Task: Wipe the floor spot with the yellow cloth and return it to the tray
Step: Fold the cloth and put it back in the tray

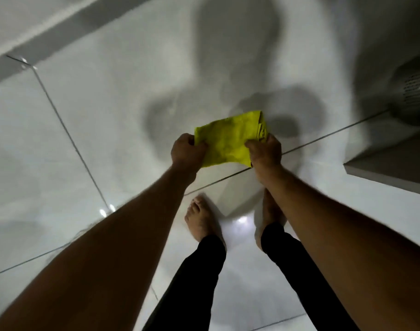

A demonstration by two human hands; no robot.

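Bare forearms fill the lower frame, both reaching forward and down from the camera, elbows out of view. Below and between them: two legs in black trousers, bare feet on the floor. Left foot [199,220] plainly seen, toes forward; right foot [271,218] partly hidden behind the right forearm.

Yellow cloth [228,139]: soft, napped fabric, slightly crumpled, folded into a rough rectangle with layered edges showing at its far right corner. Held up off the floor between the two hands, stretched across the gap, its far edge tilted away from the camera.

Left hand [186,149]: fingers curled into a closed fist around the cloth's near left corner, knuckles up, wrist straight. Right hand [265,150]: back of hand toward the camera, thumb and fingers pinched shut on the cloth's right edge.

Floor [85,96]: large glossy white tiles, thin dark grout lines running diagonally, small bright light reflections near the feet. A broad soft shadow of the person falls on the tiles ahead, the cloth's shadow within it. No floor spot can be made out; motion blur softens the far tiles.

Right edge: a pale flat-topped cabinet corner [390,161], and above it a grey rounded object with a slotted grille [414,89], blurred. Grey skirting band [49,37] upper left.
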